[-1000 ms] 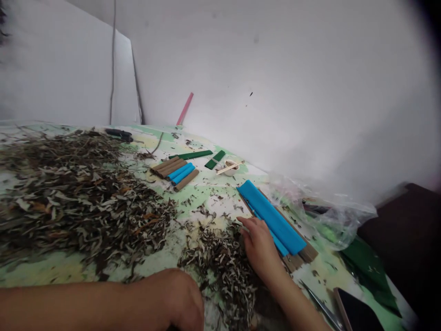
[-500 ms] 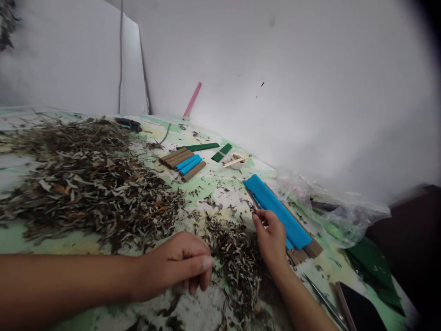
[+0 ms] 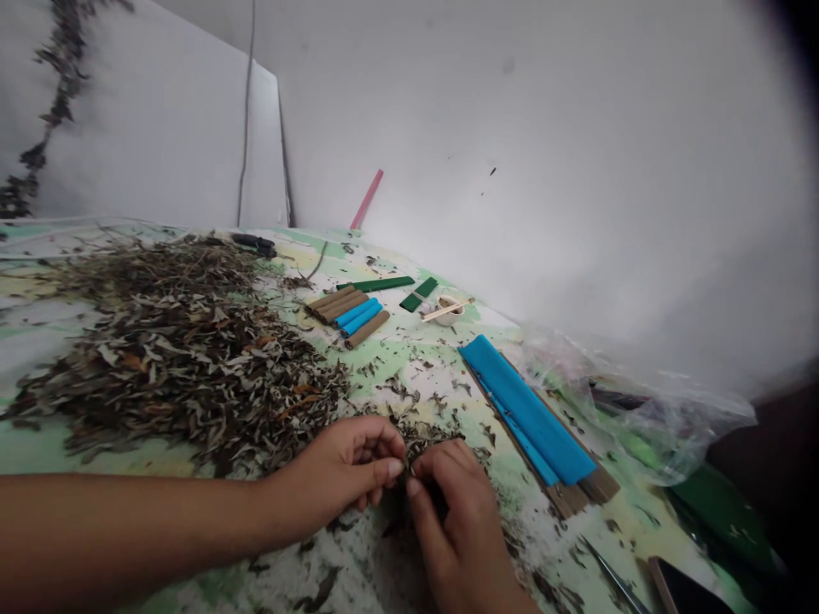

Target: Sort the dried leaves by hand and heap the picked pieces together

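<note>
My left hand (image 3: pixel 355 469) reaches in from the left, thumb and fingers pinched together. Close beside it, my right hand (image 3: pixel 457 507) is closed too, its thumb against the forefinger. The fingertips nearly meet above a small heap of dried leaves (image 3: pixel 428 433); whatever lies between them is too small to make out. Part of that heap is covered by my hands. To the left spreads a much larger pile of dried leaves (image 3: pixel 211 367). Right of my right hand lies a folded blue sheet (image 3: pixel 531 409) on top of brown strips (image 3: pixel 566 499).
Brown and blue rolls (image 3: pixel 358 315) lie side by side farther back, near green strips (image 3: pixel 419 294) and a small bowl (image 3: pixel 450 311) with sticks across it. Clear plastic bags (image 3: pixel 665 418) sit at right. Pointed metal tweezers or scissors (image 3: pixel 614 576) and a phone (image 3: pixel 688 588) lie front right.
My right hand has left the edge of the blue sheet and come left and down to my left hand. My left hand has stayed nearly in place. The view has shifted slightly.
</note>
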`<state>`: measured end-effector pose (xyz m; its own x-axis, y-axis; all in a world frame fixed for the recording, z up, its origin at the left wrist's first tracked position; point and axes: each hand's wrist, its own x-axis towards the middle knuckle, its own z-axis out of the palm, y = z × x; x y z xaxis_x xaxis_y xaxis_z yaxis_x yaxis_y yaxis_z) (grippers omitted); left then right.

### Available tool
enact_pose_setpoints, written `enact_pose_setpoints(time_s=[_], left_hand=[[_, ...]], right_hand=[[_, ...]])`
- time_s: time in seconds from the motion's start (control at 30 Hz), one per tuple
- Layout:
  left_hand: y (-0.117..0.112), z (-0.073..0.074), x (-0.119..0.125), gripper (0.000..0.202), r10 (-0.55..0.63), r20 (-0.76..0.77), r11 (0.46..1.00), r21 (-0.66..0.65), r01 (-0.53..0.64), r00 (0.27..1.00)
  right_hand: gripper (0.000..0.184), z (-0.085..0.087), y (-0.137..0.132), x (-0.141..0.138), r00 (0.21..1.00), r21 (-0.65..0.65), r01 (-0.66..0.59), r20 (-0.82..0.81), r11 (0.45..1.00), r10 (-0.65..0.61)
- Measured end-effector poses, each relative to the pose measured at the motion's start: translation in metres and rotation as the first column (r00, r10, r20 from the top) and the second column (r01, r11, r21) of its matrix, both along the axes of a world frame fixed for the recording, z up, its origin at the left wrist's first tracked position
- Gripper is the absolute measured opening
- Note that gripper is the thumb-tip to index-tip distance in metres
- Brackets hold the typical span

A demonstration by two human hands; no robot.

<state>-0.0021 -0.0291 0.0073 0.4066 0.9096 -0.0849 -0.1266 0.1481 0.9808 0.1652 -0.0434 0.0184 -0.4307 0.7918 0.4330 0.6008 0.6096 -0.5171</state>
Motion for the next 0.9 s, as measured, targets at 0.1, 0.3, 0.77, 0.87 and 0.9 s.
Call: enact_pose_setpoints(time_s=[0.1, 0.3, 0.77, 0.87, 0.9], left_hand=[[0.0018, -0.0013, 0.0000, 0.021, 0.002, 0.016, 1.000, -0.016, -0.002, 1.000], [0.0019, -0.0002, -0.0010, 0.027, 0.032, -0.038, 0.999, -0.024, -0.033, 0.999], [-0.0012, 0.0024, -0.0032, 0.028, -0.036, -0.111, 0.998, 0.053, 0.042, 0.993], [-0.0008, 0.0023, -0.0039, 0.032, -0.061, -0.122, 0.997, 0.037, 0.066, 0.991], [-0.0006, 0.0024, -0.0041, 0.032, -0.064, -0.126, 0.997, 0.036, 0.069, 0.990]], right_hand=[[0.012, 0.0032, 0.0005, 0.0043, 0.995, 0.006, 0.004, -0.096, 1.000, -0.003], [0.012, 0.0059, -0.0006, 0.0052, 0.988, 0.010, 0.035, -0.152, 0.999, -0.033], [0.015, 0.0000, -0.0031, 0.0010, 0.996, -0.022, -0.018, -0.093, 1.000, 0.016], [0.017, -0.0027, -0.0037, 0.0016, 0.986, -0.040, 0.015, -0.168, 0.999, -0.022], [0.018, -0.0038, -0.0034, 0.0018, 0.981, -0.054, 0.032, -0.190, 0.998, -0.042]])
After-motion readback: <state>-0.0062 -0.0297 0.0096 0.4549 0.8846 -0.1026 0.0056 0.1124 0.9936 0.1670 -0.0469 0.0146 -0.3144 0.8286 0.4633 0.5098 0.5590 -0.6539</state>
